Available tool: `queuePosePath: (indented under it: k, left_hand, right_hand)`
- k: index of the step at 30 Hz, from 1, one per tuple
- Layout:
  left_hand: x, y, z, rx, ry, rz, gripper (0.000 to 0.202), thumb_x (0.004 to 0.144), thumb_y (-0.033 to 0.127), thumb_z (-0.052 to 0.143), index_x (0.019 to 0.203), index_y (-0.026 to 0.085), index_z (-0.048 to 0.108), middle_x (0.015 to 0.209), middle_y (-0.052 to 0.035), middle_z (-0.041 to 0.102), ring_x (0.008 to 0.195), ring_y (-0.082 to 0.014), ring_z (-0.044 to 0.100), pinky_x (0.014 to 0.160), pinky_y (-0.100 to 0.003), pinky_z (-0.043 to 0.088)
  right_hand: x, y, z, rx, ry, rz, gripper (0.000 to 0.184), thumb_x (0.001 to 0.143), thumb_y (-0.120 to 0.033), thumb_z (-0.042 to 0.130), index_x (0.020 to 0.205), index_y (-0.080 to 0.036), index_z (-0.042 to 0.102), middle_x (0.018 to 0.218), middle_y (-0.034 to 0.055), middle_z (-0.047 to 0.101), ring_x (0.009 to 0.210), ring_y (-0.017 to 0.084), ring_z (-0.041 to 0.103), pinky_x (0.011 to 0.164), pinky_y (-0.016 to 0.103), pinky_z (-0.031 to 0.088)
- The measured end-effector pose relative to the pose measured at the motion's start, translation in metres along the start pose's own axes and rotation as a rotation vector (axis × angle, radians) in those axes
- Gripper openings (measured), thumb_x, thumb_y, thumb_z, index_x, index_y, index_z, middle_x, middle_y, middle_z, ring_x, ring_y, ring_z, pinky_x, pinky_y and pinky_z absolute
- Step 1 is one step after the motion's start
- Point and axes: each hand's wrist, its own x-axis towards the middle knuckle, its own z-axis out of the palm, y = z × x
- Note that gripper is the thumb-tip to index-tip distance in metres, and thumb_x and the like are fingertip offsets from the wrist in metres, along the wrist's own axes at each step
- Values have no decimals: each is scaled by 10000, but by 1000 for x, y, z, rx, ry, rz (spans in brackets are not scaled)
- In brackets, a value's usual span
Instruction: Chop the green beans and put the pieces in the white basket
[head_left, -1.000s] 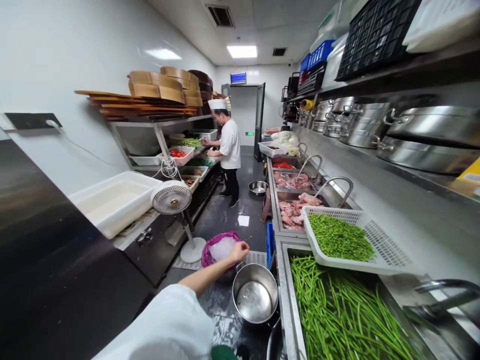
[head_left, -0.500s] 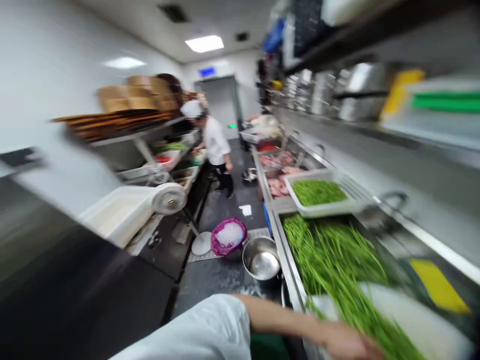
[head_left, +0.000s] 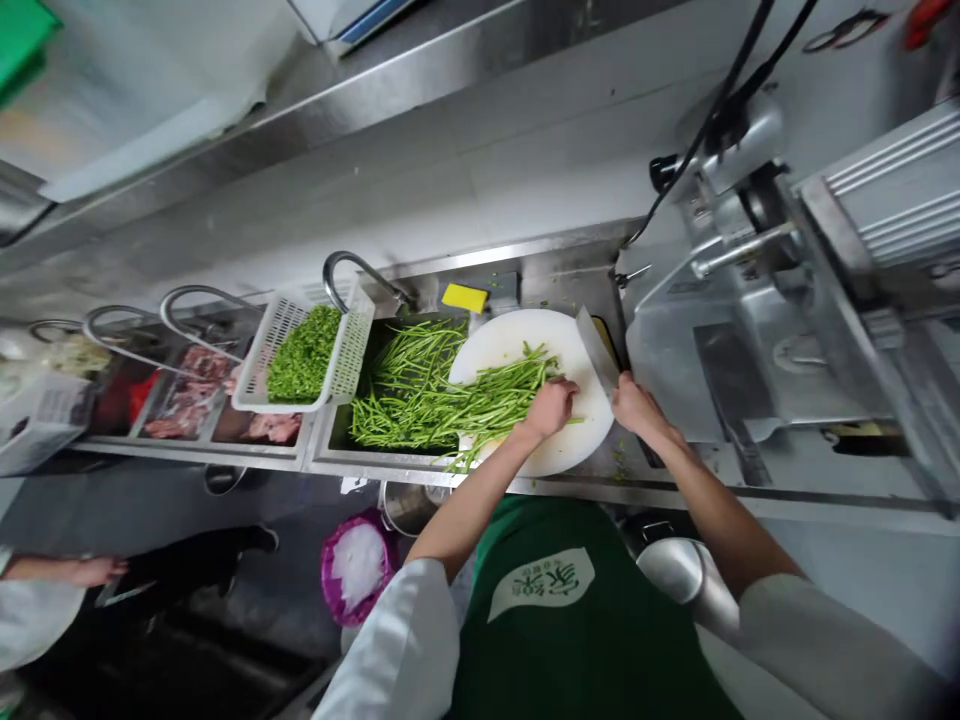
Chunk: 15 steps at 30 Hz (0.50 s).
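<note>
A round white cutting board (head_left: 581,445) lies across the counter, with long green vegetable stalks (head_left: 499,395) on its left half. My left hand (head_left: 553,405) rests at the right ends of the stalks, fingers curled in and closed on them. On the board's right side, my right hand (head_left: 634,403) is closed round the handle of a cleaver (head_left: 597,352). The blade stands clear of the stalks and points away from me. More stalks (head_left: 416,375) fill the sink left of the board. The cleaver's handle is mostly hidden by my fingers.
A white basket of chopped greens (head_left: 304,355) sits over the sinks, beside raw meat (head_left: 195,390). A yellow block (head_left: 464,298) lies behind the board. A slicing machine (head_left: 780,290) stands at right. A purple-rimmed bucket (head_left: 360,570) is on the floor. Another person's hand (head_left: 97,572) shows at lower left.
My view has swung right and down, from the aisle to the cutting board. Both hands and the cleaver are now visible; before, one blurred arm reached towards the stalks.
</note>
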Motion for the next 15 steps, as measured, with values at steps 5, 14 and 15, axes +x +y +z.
queuePosePath:
  k: [5,14,15]
  left_hand:
    - [54,25,31,311,-229,-190,374,967,6,405,1210,16,690,1158,-248,671,1073,-296,719,868,-368,592]
    - [60,13,41,175,-218,-178,312,941,41,503,1172,28,714,1115,-234,674,1082,-307,712,906,-373,588]
    - [61,12,44,172,-192,-170,304,938,39,507,1158,24,716,1114,-242,671,1082,-312,709,911,-383,583]
  right_hand:
    - [-1,-3,-1,-55,-18,13,359,1027,-198,420,1351,-60,492,1074,231,722,1024,289,709,796,310,445]
    - [11,10,5,-112,-25,31,378,1019,-285,428,1326,-84,518,891,186,723,732,263,708,658,309,471]
    - [12,12,6,-112,-26,38,390,1020,-295,414,1330,-81,516,867,180,720,694,260,699,636,309,470]
